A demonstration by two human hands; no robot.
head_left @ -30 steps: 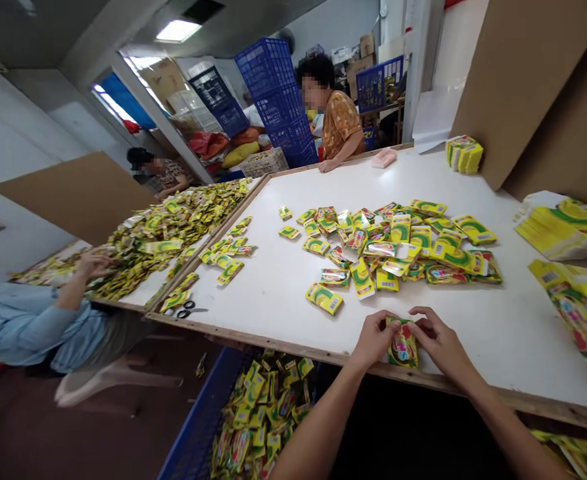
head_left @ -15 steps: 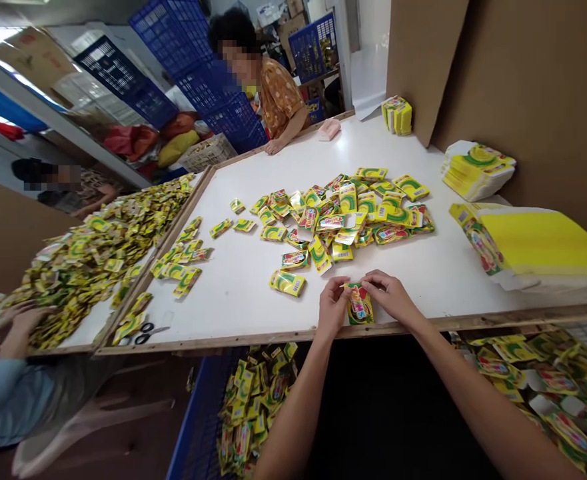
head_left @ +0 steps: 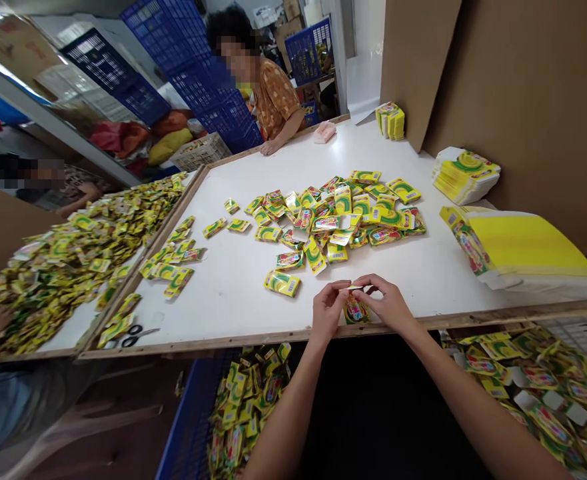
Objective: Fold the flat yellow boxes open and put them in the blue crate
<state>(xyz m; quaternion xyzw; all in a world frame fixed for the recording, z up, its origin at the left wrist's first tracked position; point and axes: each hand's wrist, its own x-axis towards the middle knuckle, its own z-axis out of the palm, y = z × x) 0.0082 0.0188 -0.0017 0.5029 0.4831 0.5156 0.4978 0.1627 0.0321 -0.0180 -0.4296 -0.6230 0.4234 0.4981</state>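
Packet (head_left: pixel 356 309) sits at the near edge of the tabletop (head_left: pixel 233 300), upright and just off the surface. Left hand (head_left: pixel 327 310) and right hand (head_left: pixel 389 303) both pinch its top, thumbs against fingertips. Loose packet (head_left: pixel 283 283) lies just beyond, to the left. Scissors (head_left: pixel 136 335) at near-left corner. Pile (head_left: pixel 343 213) mid-table. Yellow stack (head_left: pixel 523 250) along right edge. Co-worker's hand (head_left: pixel 270 148) rests on far edge.

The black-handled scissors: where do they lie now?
In the head view, the black-handled metal scissors lie at the near left corner of the white table, beside flat yellow packets.
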